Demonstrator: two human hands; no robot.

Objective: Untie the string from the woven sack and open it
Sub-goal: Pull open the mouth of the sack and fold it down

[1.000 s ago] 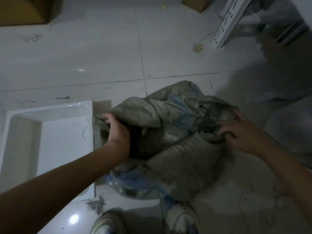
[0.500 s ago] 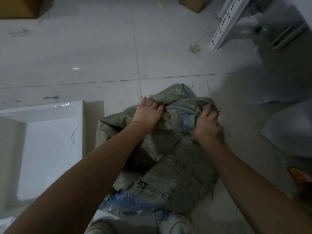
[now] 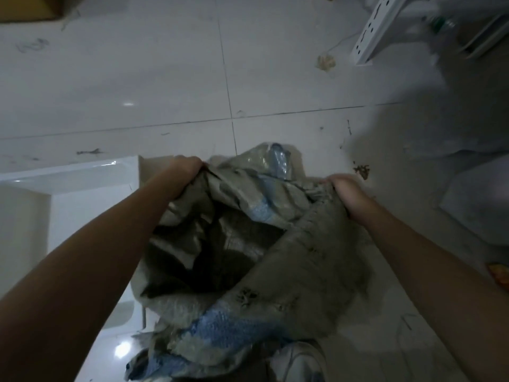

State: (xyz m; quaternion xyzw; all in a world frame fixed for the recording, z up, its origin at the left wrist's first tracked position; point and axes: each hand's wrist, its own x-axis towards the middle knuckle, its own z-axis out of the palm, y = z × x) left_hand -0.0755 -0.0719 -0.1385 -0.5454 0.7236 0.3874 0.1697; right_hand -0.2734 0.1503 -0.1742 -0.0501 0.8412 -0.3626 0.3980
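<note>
Both the left hand (image 3: 187, 165) and right hand (image 3: 344, 188) grip the woven sack (image 3: 289, 271) rim, fingers closed, at centre frame; mouth gapes open, no string visible—task seems nearly done.

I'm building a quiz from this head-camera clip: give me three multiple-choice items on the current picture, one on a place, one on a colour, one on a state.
1. Where is the white tray relative to the woven sack?
A. on the person's left
B. on the person's right
C. on top of it

2. What colour are the bands on the grey sack?
A. red
B. blue
C. yellow

3. What state is the sack's mouth in?
A. tied with string
B. folded flat
C. pulled apart

Key: 1 A, the white tray lies left of the woven sack. 2 B, blue stripes cross the weave. 3 C, the left hand and right hand grip opposite edges, and a dark hollow shows between.
</note>
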